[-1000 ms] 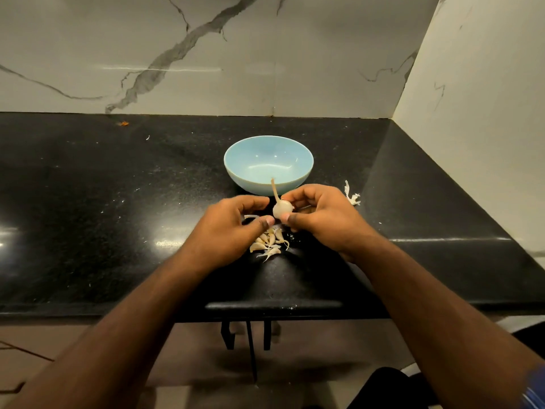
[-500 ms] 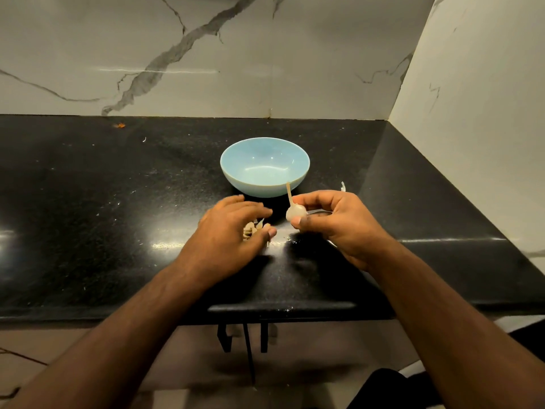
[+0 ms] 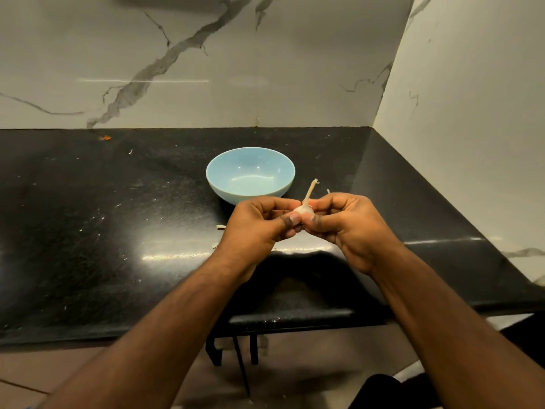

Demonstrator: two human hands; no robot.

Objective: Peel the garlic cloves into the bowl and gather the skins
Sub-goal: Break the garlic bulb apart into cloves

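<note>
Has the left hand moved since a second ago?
Yes. The left hand lifted off the counter and moved right, level with the blue bowl's right side, to grip the garlic.

Pale blue bowl point(image 3: 250, 172), speckled black counter point(image 3: 88, 216), grey-veined white marble wall point(image 3: 206, 69).

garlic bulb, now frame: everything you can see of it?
The garlic bulb is small, whitish, papery-skinned, with a dry tan stalk pointing up and slightly right. It is held above the black counter, just in front of the blue bowl. The left hand and right hand pinch it from either side, hiding most of it.
</note>
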